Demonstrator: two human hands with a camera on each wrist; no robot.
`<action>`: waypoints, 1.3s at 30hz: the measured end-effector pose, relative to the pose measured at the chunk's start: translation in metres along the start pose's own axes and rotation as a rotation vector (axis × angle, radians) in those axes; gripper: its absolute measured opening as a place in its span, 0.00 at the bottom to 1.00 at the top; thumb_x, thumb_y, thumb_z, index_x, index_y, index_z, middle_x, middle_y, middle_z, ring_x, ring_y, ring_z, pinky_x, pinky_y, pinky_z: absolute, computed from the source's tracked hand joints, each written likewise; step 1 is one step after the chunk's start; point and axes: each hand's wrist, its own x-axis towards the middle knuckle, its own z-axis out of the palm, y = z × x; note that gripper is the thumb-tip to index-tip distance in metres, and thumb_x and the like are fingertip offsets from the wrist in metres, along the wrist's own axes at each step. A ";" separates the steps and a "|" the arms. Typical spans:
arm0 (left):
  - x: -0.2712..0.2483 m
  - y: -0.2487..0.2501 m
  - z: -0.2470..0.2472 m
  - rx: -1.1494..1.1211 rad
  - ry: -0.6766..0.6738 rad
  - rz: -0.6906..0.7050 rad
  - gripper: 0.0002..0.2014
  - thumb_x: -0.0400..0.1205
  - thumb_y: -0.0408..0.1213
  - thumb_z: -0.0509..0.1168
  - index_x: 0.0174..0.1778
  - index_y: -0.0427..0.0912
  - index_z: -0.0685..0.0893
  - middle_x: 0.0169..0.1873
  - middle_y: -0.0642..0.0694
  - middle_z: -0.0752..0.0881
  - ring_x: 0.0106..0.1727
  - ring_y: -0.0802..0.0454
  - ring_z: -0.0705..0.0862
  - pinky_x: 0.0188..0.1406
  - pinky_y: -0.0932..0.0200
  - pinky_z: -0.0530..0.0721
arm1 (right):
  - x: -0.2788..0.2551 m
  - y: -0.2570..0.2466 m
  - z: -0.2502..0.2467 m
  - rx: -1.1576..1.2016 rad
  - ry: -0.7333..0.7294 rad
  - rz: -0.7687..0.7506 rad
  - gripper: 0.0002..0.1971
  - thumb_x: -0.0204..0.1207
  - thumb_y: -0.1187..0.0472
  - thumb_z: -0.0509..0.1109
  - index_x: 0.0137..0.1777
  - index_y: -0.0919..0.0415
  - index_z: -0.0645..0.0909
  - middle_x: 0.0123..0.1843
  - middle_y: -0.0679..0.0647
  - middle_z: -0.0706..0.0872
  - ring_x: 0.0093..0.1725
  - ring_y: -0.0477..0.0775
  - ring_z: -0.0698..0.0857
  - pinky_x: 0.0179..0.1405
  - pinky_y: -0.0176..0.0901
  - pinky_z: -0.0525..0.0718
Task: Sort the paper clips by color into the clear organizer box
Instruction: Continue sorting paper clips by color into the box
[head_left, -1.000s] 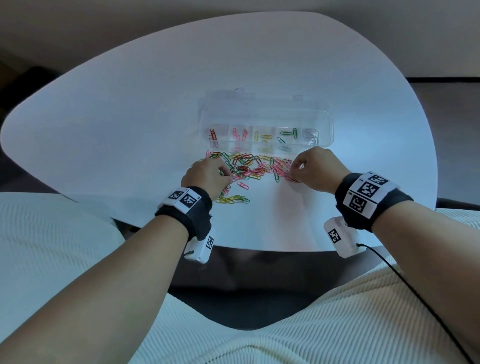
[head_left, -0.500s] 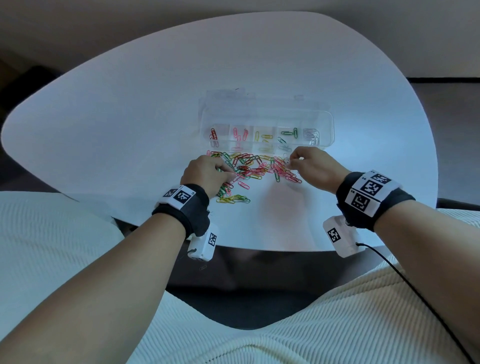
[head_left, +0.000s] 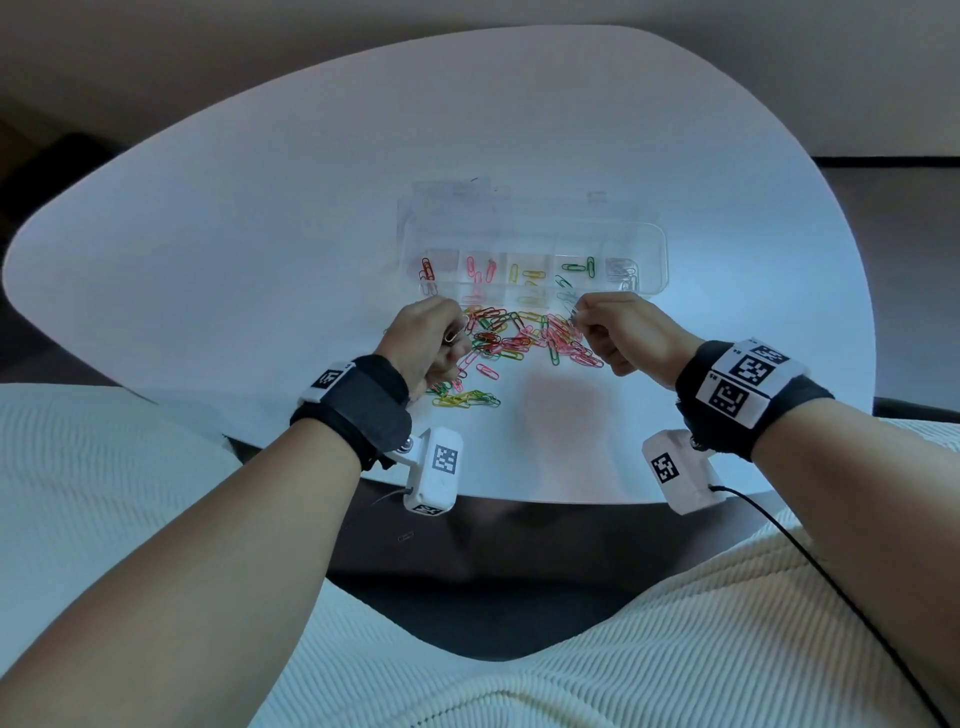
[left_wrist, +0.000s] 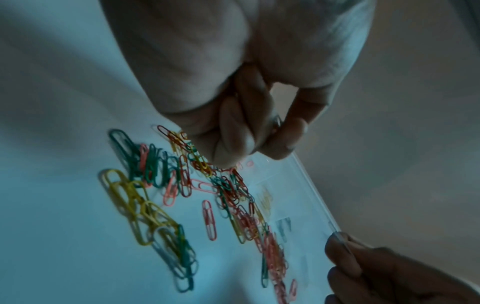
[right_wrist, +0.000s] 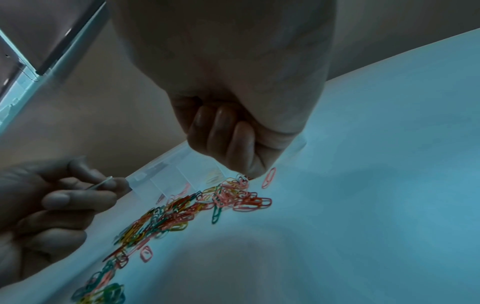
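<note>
A pile of mixed red, pink, yellow and green paper clips (head_left: 514, 338) lies on the white table (head_left: 260, 234), just in front of the clear organizer box (head_left: 661, 244). The box's front compartments hold red, pink, yellow, green and silver clips, one colour each. My left hand (head_left: 453, 336) hovers over the pile's left end and pinches a silver paper clip (left_wrist: 278, 121) between thumb and forefinger. My right hand (head_left: 577, 317) is raised over the pile's right end, close to the box's front wall, and pinches another silver clip (left_wrist: 340, 240). In the right wrist view, curled fingers (right_wrist: 228, 139) hide that clip.
A small cluster of yellow and green clips (head_left: 465, 399) lies apart, nearer the table's front edge. The box's open lid (head_left: 452, 202) lies flat behind it. My lap in ribbed white cloth (head_left: 675, 649) sits below the table edge.
Both hands have lifted off the pile and moved a little towards the box, each now with a silver clip pinched in its fingertips.
</note>
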 end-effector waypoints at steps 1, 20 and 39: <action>-0.001 0.001 0.000 -0.016 -0.002 -0.003 0.10 0.78 0.27 0.56 0.31 0.42 0.68 0.20 0.41 0.71 0.16 0.53 0.53 0.18 0.66 0.59 | -0.001 -0.001 0.000 0.003 -0.004 -0.002 0.13 0.75 0.67 0.58 0.31 0.55 0.63 0.23 0.49 0.61 0.23 0.50 0.57 0.23 0.37 0.54; -0.004 0.031 0.034 -0.180 -0.146 -0.078 0.10 0.75 0.30 0.54 0.27 0.42 0.69 0.25 0.47 0.65 0.21 0.54 0.59 0.20 0.63 0.55 | -0.021 -0.033 -0.017 0.623 0.008 0.117 0.13 0.73 0.70 0.52 0.29 0.58 0.65 0.33 0.63 0.87 0.23 0.55 0.81 0.18 0.34 0.77; 0.018 0.073 0.125 -0.477 -0.157 -0.308 0.13 0.80 0.39 0.61 0.52 0.32 0.79 0.39 0.39 0.78 0.36 0.46 0.79 0.34 0.61 0.81 | -0.008 -0.042 -0.061 0.844 0.242 0.254 0.32 0.79 0.48 0.68 0.76 0.68 0.66 0.72 0.76 0.69 0.71 0.70 0.74 0.70 0.49 0.76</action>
